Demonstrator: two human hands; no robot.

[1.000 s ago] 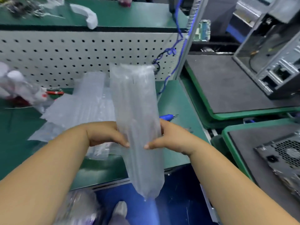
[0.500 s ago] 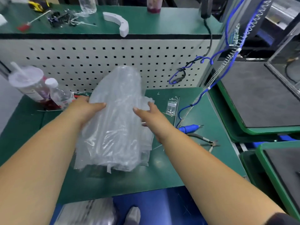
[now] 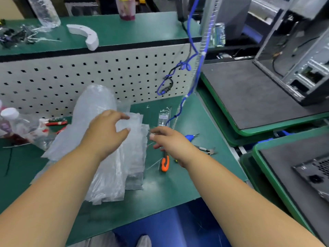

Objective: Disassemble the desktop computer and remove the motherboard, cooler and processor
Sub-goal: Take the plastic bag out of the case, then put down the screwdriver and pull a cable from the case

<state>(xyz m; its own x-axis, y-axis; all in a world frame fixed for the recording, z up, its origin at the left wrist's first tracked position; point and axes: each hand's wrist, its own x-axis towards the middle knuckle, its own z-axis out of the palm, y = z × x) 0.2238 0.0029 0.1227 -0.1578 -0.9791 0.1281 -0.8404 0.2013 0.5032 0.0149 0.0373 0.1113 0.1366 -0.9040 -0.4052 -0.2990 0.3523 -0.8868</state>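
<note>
A pile of clear plastic bags (image 3: 106, 157) lies on the green bench mat (image 3: 178, 184) in front of the pegboard. My left hand (image 3: 106, 134) rests on top of the pile with thumb and fingers spread and loosely curved. My right hand (image 3: 170, 141) hovers just right of the pile's edge, fingers relaxed and holding nothing. An open desktop computer case (image 3: 302, 59) stands on a grey mat at the upper right. The perforated metal panel of another case (image 3: 316, 175) shows at the lower right.
An orange utility knife (image 3: 165, 163), a blue electric screwdriver (image 3: 190, 137) and pliers (image 3: 208, 150) lie right of the bags. Bottles (image 3: 17, 125) stand at the left. A blue cable (image 3: 178, 77) hangs over the white pegboard (image 3: 71, 77). Green-rimmed trays (image 3: 249, 131) border the bench on the right.
The bag I held upright in both hands now lies on the pile. Both hands have let go; the right one has moved off to the right of the pile.
</note>
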